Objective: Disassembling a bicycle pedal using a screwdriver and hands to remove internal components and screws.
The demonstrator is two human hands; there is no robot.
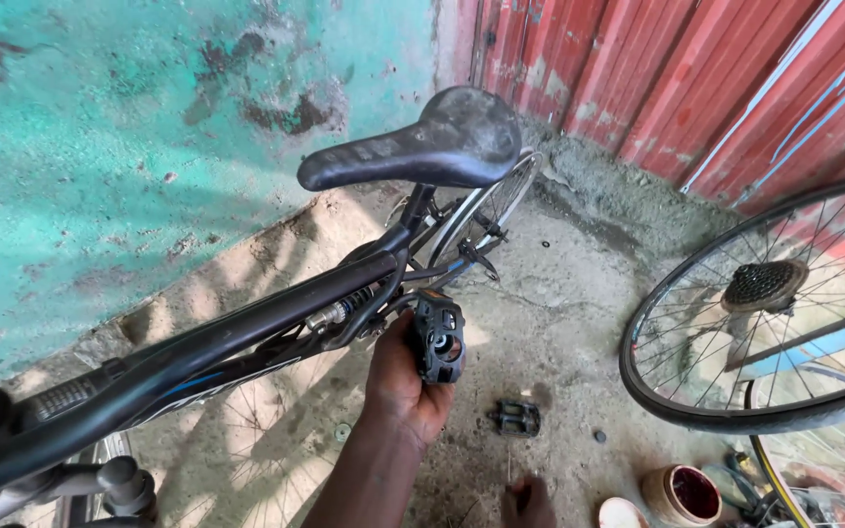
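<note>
Below the black padded bicycle saddle (442, 142), the left hand (403, 381) is clenched around a black block-shaped plastic pedal (439, 337). It holds the pedal against the lower part of the black tubular bicycle frame (246, 337), about where the crank would sit. The crank end itself is hidden behind the pedal and the fingers. The pedal's open axle bore faces the camera.

Lower still beneath the saddle, at the picture's bottom edge, only the top of the right hand (527, 501) shows. Whether it is clenched or released cannot be told.

A second, smaller dark metal pedal (516, 418) lies on the grey concrete floor (559, 293), below the saddle and just right of the left hand. Right of the saddle and well apart from it stands a loose spoked wheel with a black tyre (765, 313). An open round tub of dark red grease (682, 494) sits near the foot of that wheel. The bicycle's own rear wheel (486, 210) stands directly behind the saddle, near a flaking turquoise wall (100, 147).

Judged from this view, the step in hand is work on the pedal at its crank mounting. Whether it is going on or coming off cannot be told. A further move calls for the pedal axle to stay square to the crank hole, and for a firm wrap of the fingers while it turns.
</note>
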